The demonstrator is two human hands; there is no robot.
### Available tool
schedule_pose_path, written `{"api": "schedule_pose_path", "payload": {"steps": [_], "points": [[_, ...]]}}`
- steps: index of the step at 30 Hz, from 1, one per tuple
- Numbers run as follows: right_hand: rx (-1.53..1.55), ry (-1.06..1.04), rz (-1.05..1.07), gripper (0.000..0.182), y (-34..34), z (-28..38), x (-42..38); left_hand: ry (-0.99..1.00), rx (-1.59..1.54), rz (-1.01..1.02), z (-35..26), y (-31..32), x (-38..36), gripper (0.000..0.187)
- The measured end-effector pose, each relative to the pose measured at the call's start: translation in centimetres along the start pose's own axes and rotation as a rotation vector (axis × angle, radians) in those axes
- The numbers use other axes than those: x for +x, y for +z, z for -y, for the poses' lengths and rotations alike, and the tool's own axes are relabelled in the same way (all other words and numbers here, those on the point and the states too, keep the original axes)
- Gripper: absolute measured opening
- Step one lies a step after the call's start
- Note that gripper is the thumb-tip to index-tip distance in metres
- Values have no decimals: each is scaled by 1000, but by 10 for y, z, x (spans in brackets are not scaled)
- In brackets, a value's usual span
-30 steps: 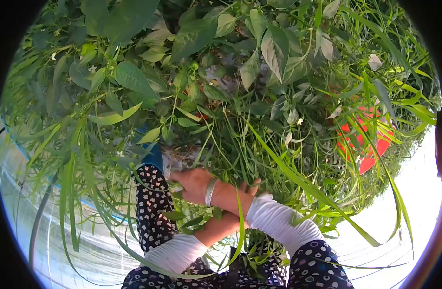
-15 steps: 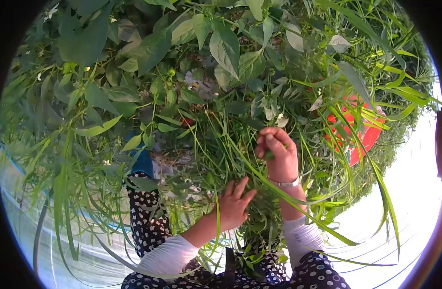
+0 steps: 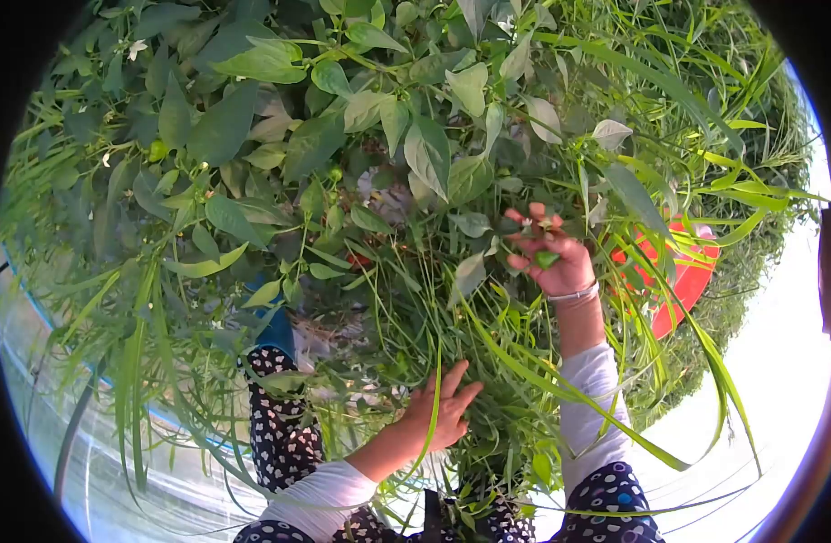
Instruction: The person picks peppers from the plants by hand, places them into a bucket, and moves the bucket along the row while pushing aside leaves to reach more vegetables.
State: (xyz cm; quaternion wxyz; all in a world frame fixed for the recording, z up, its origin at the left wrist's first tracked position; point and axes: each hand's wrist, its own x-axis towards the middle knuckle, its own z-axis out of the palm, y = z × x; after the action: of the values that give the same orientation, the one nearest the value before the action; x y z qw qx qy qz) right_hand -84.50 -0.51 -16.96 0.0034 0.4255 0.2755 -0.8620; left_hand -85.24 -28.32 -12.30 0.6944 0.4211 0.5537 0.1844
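My right hand [image 3: 571, 264] is raised among the pepper plants, palm partly turned up. A small green pepper [image 3: 547, 260] lies in its curled fingers, whose tips reach toward leaves and a stem. Lower down, my left hand [image 3: 441, 414] rests with fingers stretched out on the leafy stems, holding nothing I can see. Pale-backed pepper leaves [image 3: 429, 156] hang above both hands. A bit of red [image 3: 358, 261], perhaps a ripe pepper, shows deep in the foliage left of my right hand.
A red container [image 3: 685, 288] stands at the right, partly hidden behind long grass blades. Grass [image 3: 560, 385] crosses in front of my arms. My leg in patterned trousers and a blue boot [image 3: 275, 328] are at the left, near plastic sheeting [image 3: 117, 452].
My right hand has moved up and to the right, and its fingers have loosened and spread around the green pepper. The left hand stays on the foliage. The view has shifted slightly.
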Motion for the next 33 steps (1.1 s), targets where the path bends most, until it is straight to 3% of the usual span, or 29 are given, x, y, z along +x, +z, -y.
{"api": "schedule_pose_path", "payload": {"steps": [1, 3, 5, 6, 9, 10, 11, 13, 14, 15, 16, 18, 21, 23, 24, 29, 30, 32, 33], "points": [[-111, 61, -9, 47, 5, -3, -5, 3, -1, 5, 0, 1, -1, 67], [-29, -7, 81, 45, -26, -21, 6, 31, -6, -57, 1, 1, -1, 66], [157, -160, -672, 36, -38, -29, 12, 50, -15, -72, 3, -1, -1, 65], [317, -139, -770, 28, -57, -29, 23, 67, -23, -86, 4, -1, -1, 64], [336, -95, -944, 25, -94, -34, 28, 55, -73, -70, 3, -3, 0, 63], [70, -11, -802, 29, -112, -37, 25, 54, -74, -69, 3, -3, 0, 63], [71, -11, -802, 29, -112, -38, 24, 57, -57, -91, 3, -2, -1, 63], [-274, 40, -893, 39, -102, -37, 24, 62, -40, -114, 3, -2, 1, 63], [-678, 103, -867, 51, -106, -34, 35, 63, -49, -89, 4, -4, 3, 63], [-678, 103, -865, 51, -111, -35, 49, 63, -58, -64, 5, -4, 5, 63], [-993, -205, -647, 55, -120, -40, 64, 62, -58, -66, 5, -2, 4, 63], [-1131, -458, -341, 59, -102, -33, 80, 103, -73, -136, 8, 1, 3, 66], [103, -173, -236, 56, -8, -13, 92, 98, -69, -71, 5, -5, 7, 66], [-466, -177, -21, 52, -2, -16, 98, 88, -87, -101, 4, -5, 6, 66], [-952, -256, 37, 49, 13, -11, 89, 63, -84, -68, 1, -9, 5, 66], [-662, -97, -3, 34, 32, -14, 63, 49, -130, -23, 4, -7, 7, 68], [-713, -218, -41, 30, 22, -19, 62, 59, -150, -45, 1, -13, 5, 67], [-697, -169, -208, 25, 6, -25, 57, 77, -131, -88, 2, -10, 6, 66], [-851, 47, -236, 25, 44, -3, 49, 94, -110, -135, 2, -8, 7, 65]]}}
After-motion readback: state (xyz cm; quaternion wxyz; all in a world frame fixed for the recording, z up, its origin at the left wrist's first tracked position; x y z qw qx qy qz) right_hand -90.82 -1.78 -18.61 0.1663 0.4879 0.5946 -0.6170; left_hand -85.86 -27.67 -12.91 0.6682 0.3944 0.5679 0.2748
